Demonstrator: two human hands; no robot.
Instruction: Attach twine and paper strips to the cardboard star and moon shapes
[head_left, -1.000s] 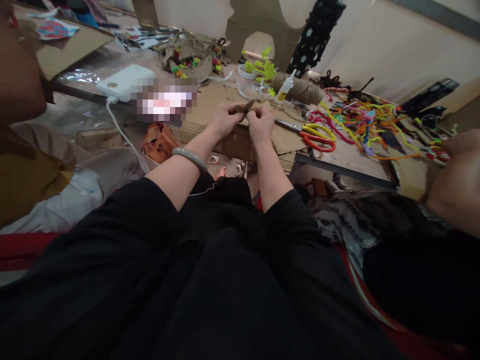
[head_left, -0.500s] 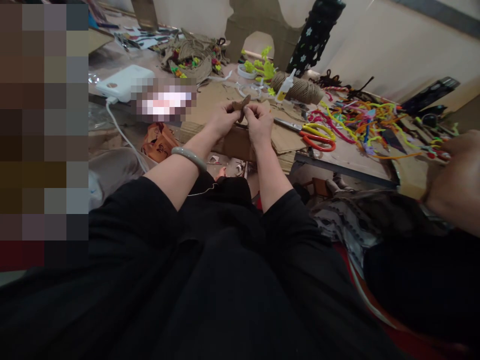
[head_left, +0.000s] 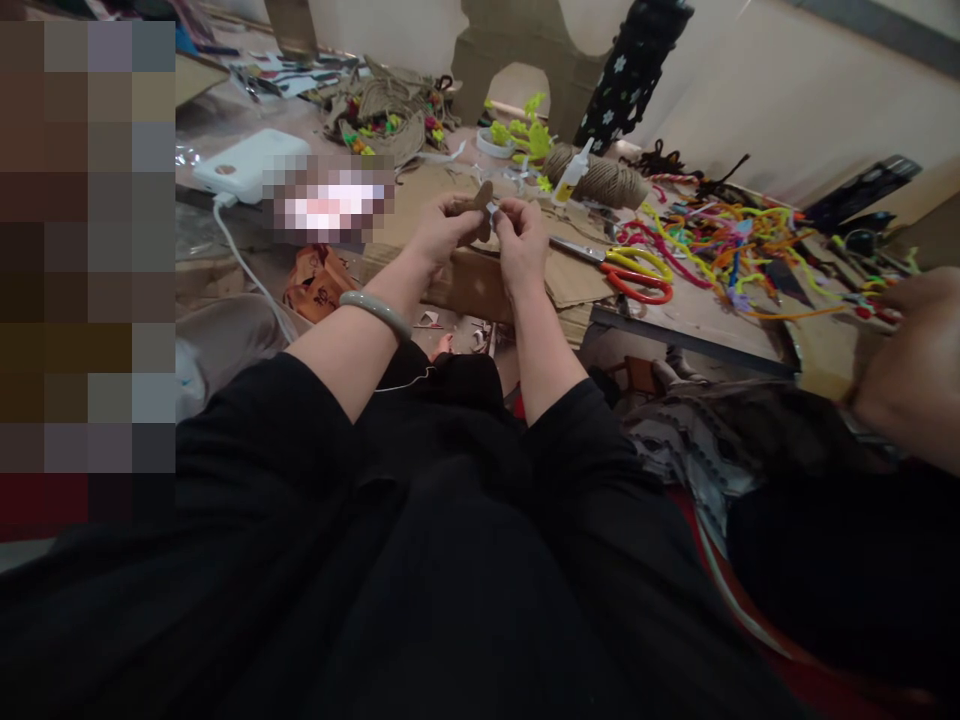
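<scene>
Over the front edge of the table, my left hand (head_left: 448,228) pinches a small brown cardboard piece (head_left: 484,198) between thumb and fingers. Close beside it, my right hand (head_left: 523,235) is closed on a small white strip (head_left: 492,209), which meets the cardboard's edge; I cannot tell whether the two are joined. Beneath my hands lie larger cardboard sheets (head_left: 574,283). Scissors (head_left: 634,270) with yellow and orange handles rest just right of my right hand. A small glue bottle (head_left: 574,175) with a pointed tip stands behind it, against a roll of twine (head_left: 611,180).
At the left sit a white power bank (head_left: 251,160) with a cable and a blurred, lit screen (head_left: 330,205). Coiled rope (head_left: 390,110) lies behind. Tangled coloured pipe cleaners (head_left: 720,245) cover the right side, where another person's hand (head_left: 911,350) reaches in.
The cardboard piece has turned and sits higher in my left fingers. A white strip now shows at my right fingertips, and my hands are slightly further apart.
</scene>
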